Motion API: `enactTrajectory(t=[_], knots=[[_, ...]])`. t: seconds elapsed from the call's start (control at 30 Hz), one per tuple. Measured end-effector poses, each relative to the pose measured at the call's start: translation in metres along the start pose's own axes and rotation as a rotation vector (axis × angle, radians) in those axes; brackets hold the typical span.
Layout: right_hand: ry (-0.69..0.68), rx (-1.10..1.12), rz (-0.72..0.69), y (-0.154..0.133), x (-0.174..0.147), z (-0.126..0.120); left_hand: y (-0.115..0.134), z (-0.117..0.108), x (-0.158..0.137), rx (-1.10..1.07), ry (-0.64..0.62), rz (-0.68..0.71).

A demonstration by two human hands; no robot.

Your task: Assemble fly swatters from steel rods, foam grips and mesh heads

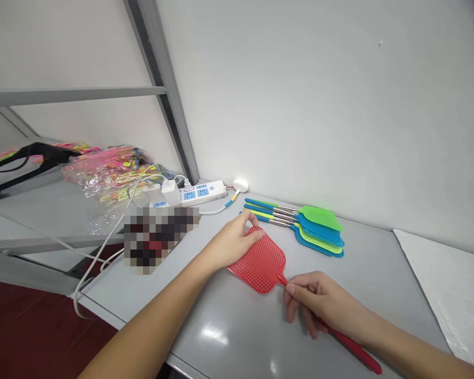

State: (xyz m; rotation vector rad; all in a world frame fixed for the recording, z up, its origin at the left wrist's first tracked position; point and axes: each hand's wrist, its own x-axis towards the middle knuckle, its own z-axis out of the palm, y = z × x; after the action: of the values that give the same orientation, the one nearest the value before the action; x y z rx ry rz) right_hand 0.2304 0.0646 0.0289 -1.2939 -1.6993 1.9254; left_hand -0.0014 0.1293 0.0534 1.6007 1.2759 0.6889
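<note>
A red fly swatter [265,262] with a perforated square head is held between my two hands, just over the grey tabletop. My left hand [239,239] pinches the far left edge of the head between thumb and fingers. Where the head meets the shaft, my right hand [310,300] grips the neck with thumb and forefinger, its other fingers loosely curled below. The red handle runs under that hand toward the lower right. Beyond the hands lies a pile of fly swatters [319,221] in green, blue and yellow-green, their metal shafts and handles pointing left.
A white power strip [203,193] with plugs and cables sits at the back left, beside a white round device [240,185]. A blurred-out item [158,237] lies left of my arm. Plastic-wrapped colourful goods [114,168] fill the shelf. A white sheet [450,295] is at right.
</note>
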Motion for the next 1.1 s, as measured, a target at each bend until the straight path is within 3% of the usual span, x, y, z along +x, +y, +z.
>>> enactTrajectory(t=[0.1,0.23,0.33,0.4,0.47,0.6,0.67,0.8,0.87,0.93,1.03,1.1], knots=[[0.200,-0.468,-0.175,0.004,-0.004,0.004,0.002,-0.004,-0.002,0.134,0.032,-0.006],[0.482,-1.237,-0.577,0.021,-0.012,0.011,0.000,-0.003,-0.004,0.288,0.077,0.010],[0.577,-1.482,-0.705,0.029,-0.015,0.013,-0.001,-0.002,-0.004,0.343,0.089,0.014],[0.562,-1.443,-0.672,0.027,-0.015,0.012,0.001,-0.002,-0.005,0.361,0.098,0.027],[0.470,-1.227,-0.539,0.018,-0.014,0.009,0.004,-0.003,-0.006,0.357,0.108,0.054],[0.178,-0.364,-0.154,-0.002,-0.010,-0.001,0.011,-0.006,-0.008,0.297,0.142,0.151],[0.021,0.028,-0.066,-0.005,-0.008,-0.005,0.014,-0.005,-0.008,0.243,0.141,0.198],[-0.185,0.399,-0.012,0.000,-0.002,-0.006,0.014,-0.003,-0.008,0.188,0.101,0.214],[-0.180,0.385,-0.020,-0.001,0.000,-0.005,0.012,-0.004,-0.007,0.188,0.101,0.187],[-0.113,0.220,-0.039,-0.005,0.000,-0.004,0.009,-0.007,-0.005,0.200,0.120,0.139],[0.069,-0.243,-0.101,-0.010,-0.003,-0.002,0.007,-0.011,-0.004,0.253,0.122,0.060],[0.252,-0.646,-0.264,-0.008,-0.005,0.000,0.008,-0.012,-0.004,0.281,0.110,0.031]])
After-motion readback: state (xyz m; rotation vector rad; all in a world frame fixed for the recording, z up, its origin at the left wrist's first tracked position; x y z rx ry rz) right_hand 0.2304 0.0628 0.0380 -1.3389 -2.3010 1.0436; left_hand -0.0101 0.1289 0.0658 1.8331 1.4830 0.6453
